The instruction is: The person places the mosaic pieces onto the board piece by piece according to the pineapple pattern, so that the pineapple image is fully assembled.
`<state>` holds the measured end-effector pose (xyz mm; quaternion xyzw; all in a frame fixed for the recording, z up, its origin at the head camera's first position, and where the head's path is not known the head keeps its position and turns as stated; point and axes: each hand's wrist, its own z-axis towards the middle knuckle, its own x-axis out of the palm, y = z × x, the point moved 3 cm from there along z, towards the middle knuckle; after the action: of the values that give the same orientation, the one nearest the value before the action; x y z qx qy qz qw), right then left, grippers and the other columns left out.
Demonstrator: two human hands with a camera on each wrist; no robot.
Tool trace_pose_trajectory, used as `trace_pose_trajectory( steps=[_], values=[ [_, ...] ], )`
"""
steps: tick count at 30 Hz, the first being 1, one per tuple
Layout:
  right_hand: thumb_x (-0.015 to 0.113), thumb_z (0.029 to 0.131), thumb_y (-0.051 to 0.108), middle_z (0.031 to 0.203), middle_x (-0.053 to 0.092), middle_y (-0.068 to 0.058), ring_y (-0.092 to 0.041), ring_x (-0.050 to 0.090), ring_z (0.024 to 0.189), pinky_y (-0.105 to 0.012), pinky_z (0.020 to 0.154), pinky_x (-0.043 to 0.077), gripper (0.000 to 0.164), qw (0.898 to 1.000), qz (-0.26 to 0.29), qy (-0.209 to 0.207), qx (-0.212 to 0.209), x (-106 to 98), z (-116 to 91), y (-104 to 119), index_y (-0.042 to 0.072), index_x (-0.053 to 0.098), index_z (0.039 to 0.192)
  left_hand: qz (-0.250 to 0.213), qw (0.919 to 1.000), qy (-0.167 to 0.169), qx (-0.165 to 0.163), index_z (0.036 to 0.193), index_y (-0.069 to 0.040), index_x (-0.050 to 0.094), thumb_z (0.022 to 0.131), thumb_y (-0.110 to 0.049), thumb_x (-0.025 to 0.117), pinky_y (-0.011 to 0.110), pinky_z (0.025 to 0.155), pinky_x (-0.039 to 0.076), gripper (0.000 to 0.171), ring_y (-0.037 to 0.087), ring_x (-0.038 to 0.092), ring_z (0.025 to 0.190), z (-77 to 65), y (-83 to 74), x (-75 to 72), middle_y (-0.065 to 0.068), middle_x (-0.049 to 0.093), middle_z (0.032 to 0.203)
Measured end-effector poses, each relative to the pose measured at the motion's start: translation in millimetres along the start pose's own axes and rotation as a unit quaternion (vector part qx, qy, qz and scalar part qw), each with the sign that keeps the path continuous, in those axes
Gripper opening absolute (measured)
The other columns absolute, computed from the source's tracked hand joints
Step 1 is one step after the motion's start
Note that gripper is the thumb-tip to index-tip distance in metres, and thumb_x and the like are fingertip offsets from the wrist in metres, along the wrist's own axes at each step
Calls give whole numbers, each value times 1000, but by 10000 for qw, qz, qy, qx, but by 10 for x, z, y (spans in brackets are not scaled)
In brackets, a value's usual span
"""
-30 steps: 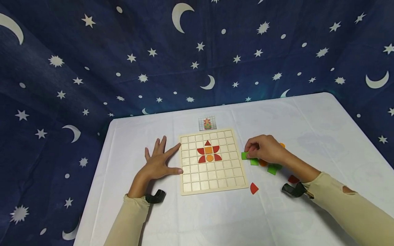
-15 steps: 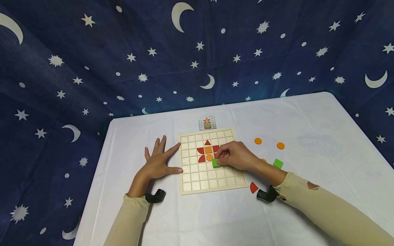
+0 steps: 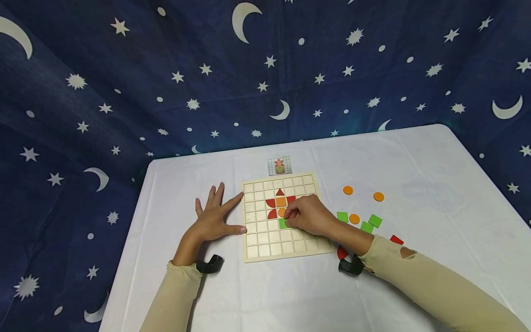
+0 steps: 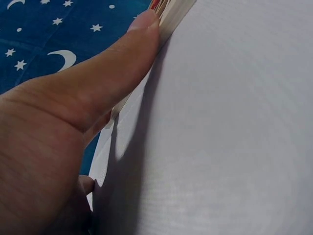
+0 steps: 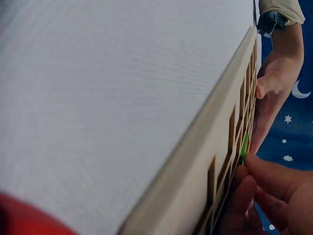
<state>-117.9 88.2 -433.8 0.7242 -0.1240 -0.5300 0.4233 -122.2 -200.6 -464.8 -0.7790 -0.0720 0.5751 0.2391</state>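
One green tile (image 3: pixel 284 223), pinched by right hand (image 3: pixel 310 215), sits at six o'clock from circle (image 3: pixel 281 212); align before release. Left hand (image 3: pixel 213 222), fingers (image 3: pixel 233 203) spread, touches board (image 3: pixel 251 240), nine o'clock.

Below mid-frame, the board (image 3: pixel 258 239) lies on the table (image 3: pixel 290 295), a card (image 3: pixel 280 165) behind it, loose tiles (image 3: pixel 378 197) to its right, the left hand (image 3: pixel 213 223) at its left edge; the curtain (image 3: pixel 226 110) spans the top.

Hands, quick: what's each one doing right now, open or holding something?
Left hand: open, fingers spread, touching the edge of the board.
Right hand: closed, pinching a green square at the board.
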Motion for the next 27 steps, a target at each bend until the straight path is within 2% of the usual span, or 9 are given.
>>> trace_pose_trajectory(
  steps=[6,15,23,27],
  values=[
    [88,74,7,69,66,11,-6,59,70,-24,67,50,15,9999,-91,42,-47,3,-6,5,15,78,81,-20,10000,-6,-26,158,-37,38,69,-67,84,79,111,-17,105,42,-14,158,-4,-13,-6,16,-5,173],
    [86,74,5,69,66,10,-8,59,71,-24,67,50,14,9997,-157,165,-119,-39,1,13,13,78,81,-4,10000,-4,-34,158,-36,38,69,-67,84,79,111,-16,104,43,-14,158,-3,-14,-5,17,-5,173],
    [86,73,3,69,65,11,-6,58,69,-23,67,50,16,9995,-259,57,-141,-15,-1,14,14,77,80,-35,10000,2,-10,158,-36,38,69,-67,84,79,111,-16,104,43,-14,158,-11,-19,-7,17,-5,173],
    [86,75,6,70,67,11,-7,60,70,-23,67,51,14,9998,-109,83,-125,-66,-25,2,14,78,83,-44,10000,2,-8,158,-36,38,69,-67,84,79,111,-17,105,43,-15,158,-17,-26,-14,17,-6,173]
  ],
)
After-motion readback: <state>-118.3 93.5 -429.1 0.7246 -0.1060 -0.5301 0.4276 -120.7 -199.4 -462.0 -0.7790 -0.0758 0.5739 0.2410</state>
